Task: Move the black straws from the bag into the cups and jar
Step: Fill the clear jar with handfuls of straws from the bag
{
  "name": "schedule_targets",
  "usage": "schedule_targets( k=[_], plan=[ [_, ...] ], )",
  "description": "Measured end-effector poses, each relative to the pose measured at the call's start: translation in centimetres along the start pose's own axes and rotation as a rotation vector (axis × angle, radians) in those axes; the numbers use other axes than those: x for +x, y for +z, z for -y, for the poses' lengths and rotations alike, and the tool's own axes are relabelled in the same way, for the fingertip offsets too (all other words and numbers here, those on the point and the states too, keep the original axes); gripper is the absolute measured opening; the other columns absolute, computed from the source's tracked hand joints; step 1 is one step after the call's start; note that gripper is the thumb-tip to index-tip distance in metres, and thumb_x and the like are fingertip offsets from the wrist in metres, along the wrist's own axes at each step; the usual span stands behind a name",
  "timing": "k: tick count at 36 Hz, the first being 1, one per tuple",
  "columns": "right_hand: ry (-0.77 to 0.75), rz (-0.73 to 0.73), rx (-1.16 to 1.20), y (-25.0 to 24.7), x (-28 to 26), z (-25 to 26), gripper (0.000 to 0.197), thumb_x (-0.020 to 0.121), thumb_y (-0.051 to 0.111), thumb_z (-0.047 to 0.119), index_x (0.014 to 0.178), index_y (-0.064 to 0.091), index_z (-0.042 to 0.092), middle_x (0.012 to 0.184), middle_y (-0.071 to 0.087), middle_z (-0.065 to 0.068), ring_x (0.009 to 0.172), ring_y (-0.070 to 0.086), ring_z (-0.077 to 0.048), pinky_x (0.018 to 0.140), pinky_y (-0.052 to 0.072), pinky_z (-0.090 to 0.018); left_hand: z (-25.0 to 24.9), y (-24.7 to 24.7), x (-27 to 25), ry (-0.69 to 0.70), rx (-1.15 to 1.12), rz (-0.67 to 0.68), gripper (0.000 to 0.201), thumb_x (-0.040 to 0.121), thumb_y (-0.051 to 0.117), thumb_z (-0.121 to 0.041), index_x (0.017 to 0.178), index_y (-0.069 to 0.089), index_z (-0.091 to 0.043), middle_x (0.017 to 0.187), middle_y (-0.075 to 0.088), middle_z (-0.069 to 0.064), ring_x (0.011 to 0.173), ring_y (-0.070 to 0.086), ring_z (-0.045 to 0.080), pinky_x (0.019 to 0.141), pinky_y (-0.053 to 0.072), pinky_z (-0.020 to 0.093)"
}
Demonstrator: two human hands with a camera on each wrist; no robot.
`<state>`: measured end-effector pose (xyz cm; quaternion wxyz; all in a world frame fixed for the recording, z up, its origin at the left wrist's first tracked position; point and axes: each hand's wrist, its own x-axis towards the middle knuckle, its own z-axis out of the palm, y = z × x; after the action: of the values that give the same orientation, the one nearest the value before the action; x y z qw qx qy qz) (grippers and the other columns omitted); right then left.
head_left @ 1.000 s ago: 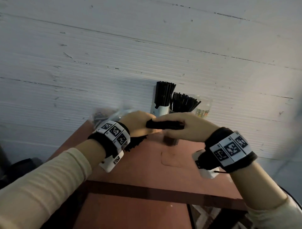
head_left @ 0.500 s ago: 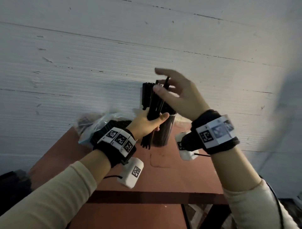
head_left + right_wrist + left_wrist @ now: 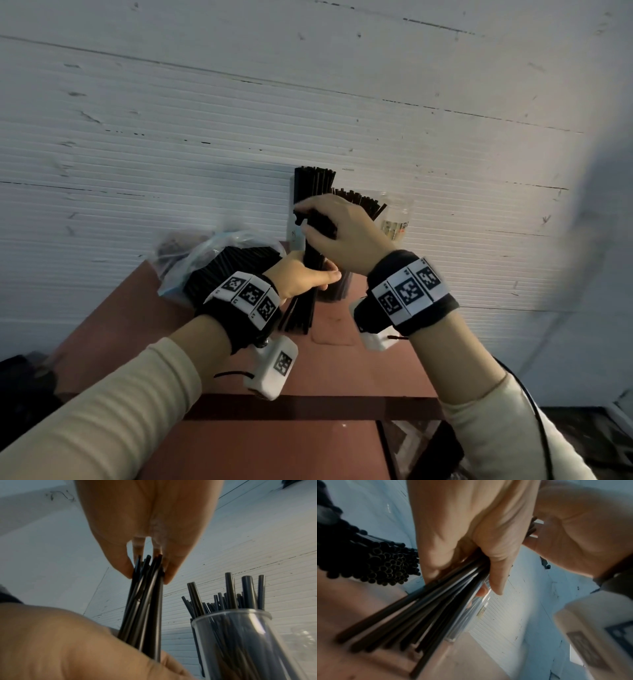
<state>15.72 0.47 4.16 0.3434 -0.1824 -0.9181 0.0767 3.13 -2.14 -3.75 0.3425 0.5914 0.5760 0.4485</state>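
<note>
head: high, facing down | wrists: close, along fingers | shared: straw bundle (image 3: 310, 274)

Dim, cool light washes the wall (image 3: 308, 102) above the hands; a soft shadow darkens the far right. Wrist views blur near the lens, edges bowed.

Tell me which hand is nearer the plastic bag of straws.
Left. The left hand grips a straw bundle right beside the bag; the right hand pinches the bundle's top, farther away.
</note>
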Motion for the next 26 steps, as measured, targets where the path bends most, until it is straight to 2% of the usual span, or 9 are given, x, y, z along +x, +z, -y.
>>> schedule_targets(
  k=[5, 8, 10, 13, 16, 19, 22, 24, 26],
  plan=[
    [-0.044, -0.08, -0.007, 0.8, 0.0, -0.3, 0.042, 0.09, 0.055, 0.008, 0.132, 0.054, 0.013, 0.135, 0.046, -0.005, 0.125, 0.045, -0.013, 0.105, 0.03, -0.011, 0.5, -0.1, -0.1, -0.056, -0.021, 0.068, 0.029, 0.083, 0.075, -0.031, 0.089, 0.071, -0.003, 0.082, 0.07, 0.011, 0.085, 0.066, 0.017, 0.103, 0.046, 0.04],
    [-0.038, -0.031, -0.012, 0.5, -0.2, -0.5, 0.034, 0.091, 0.055, 0.011, 0.125, 0.06, 0.013, 0.128, 0.057, -0.001, 0.12, 0.051, -0.012, 0.105, 0.038, -0.024, 0.8, -0.4, 0.1, -0.128, 0.043, 0.141, 0.041, 0.075, 0.074, -0.054, 0.085, 0.073, -0.014, 0.086, 0.071, 0.0, 0.093, 0.065, 0.014, 0.104, 0.045, 0.041],
    [-0.027, -0.01, 0.007, 0.1, -0.4, -0.3, 0.037, 0.092, 0.058, 0.017, 0.129, 0.057, 0.015, 0.128, 0.056, 0.001, 0.12, 0.05, -0.008, 0.103, 0.038, -0.02, 1.0, -0.2, 0.1, -0.175, 0.114, 0.147, 0.053, 0.066, 0.067, -0.072, 0.072, 0.072, -0.02, 0.093, 0.072, 0.002, 0.103, 0.063, 0.019, 0.106, 0.041, 0.042],
    [0.019, -0.05, 0.025, -0.4, -0.6, -0.1, 0.064, 0.088, 0.066, 0.033, 0.144, 0.039, 0.019, 0.143, 0.041, -0.001, 0.129, 0.039, -0.008, 0.103, 0.031, -0.014, 1.1, 0.0, 0.1, -0.139, 0.103, 0.05, 0.05, 0.083, 0.061, -0.06, 0.06, 0.064, -0.015, 0.079, 0.072, 0.002, 0.097, 0.066, 0.018, 0.107, 0.039, 0.039],
    [0.132, -0.108, 0.116, -1.3, -1.3, 0.2, 0.097, 0.077, 0.075, 0.047, 0.151, 0.016, 0.025, 0.144, 0.024, 0.004, 0.13, 0.036, -0.013, 0.102, 0.035, -0.015, -0.3, -0.1, -0.9, -0.017, -0.029, 0.034, 0.042, 0.083, 0.063, -0.054, 0.061, 0.06, -0.018, 0.065, 0.066, -0.002, 0.085, 0.07, 0.018, 0.104, 0.043, 0.045],
    [0.205, -0.08, 0.167, -1.8, -2.0, 0.2, 0.118, 0.065, 0.081, 0.048, 0.151, 0.004, 0.028, 0.13, 0.019, 0.007, 0.117, 0.035, -0.008, 0.083, 0.035, 0.005, -2.4, -0.3, -2.1, 0.124, -0.051, 0.143, 0.026, 0.095, 0.058, -0.025, 0.069, 0.06, -0.024, 0.065, 0.061, -0.01, 0.077, 0.067, 0.012, 0.1, 0.048, 0.05],
    [0.212, 0.04, 0.193, -1.7, -2.6, 0.1, 0.099, 0.065, 0.084, 0.045, 0.145, 0.03, 0.024, 0.124, 0.039, 0.001, 0.11, 0.042, -0.004, 0.088, 0.04, -0.001, -4.2, -0.4, -3.4, 0.215, 0.052, 0.278, 0.028, 0.096, 0.058, -0.014, 0.069, 0.061, -0.023, 0.07, 0.064, -0.003, 0.077, 0.067, 0.017, 0.092, 0.053, 0.046],
    [0.183, 0.16, 0.206, -1.6, -2.9, 0.2, 0.06, 0.074, 0.081, 0.036, 0.124, 0.057, 0.013, 0.102, 0.06, -0.001, 0.091, 0.057, -0.006, 0.081, 0.05, -0.016, -4.2, -0.2, -3.7, 0.253, 0.102, 0.35, 0.022, 0.094, 0.063, -0.015, 0.072, 0.061, -0.016, 0.068, 0.065, 0.001, 0.071, 0.069, 0.019, 0.078, 0.058, 0.038],
    [0.179, 0.278, 0.209, -1.6, -3.1, 0.4, 0.027, 0.082, 0.075, 0.029, 0.106, 0.07, 0.017, 0.091, 0.068, 0.012, 0.084, 0.062, 0.004, 0.075, 0.047, -0.01, -3.9, 0.1, -3.8, 0.236, 0.099, 0.368, 0.024, 0.088, 0.07, -0.024, 0.088, 0.062, -0.001, 0.07, 0.068, 0.002, 0.07, 0.069, 0.017, 0.073, 0.059, 0.033]
  ],
)
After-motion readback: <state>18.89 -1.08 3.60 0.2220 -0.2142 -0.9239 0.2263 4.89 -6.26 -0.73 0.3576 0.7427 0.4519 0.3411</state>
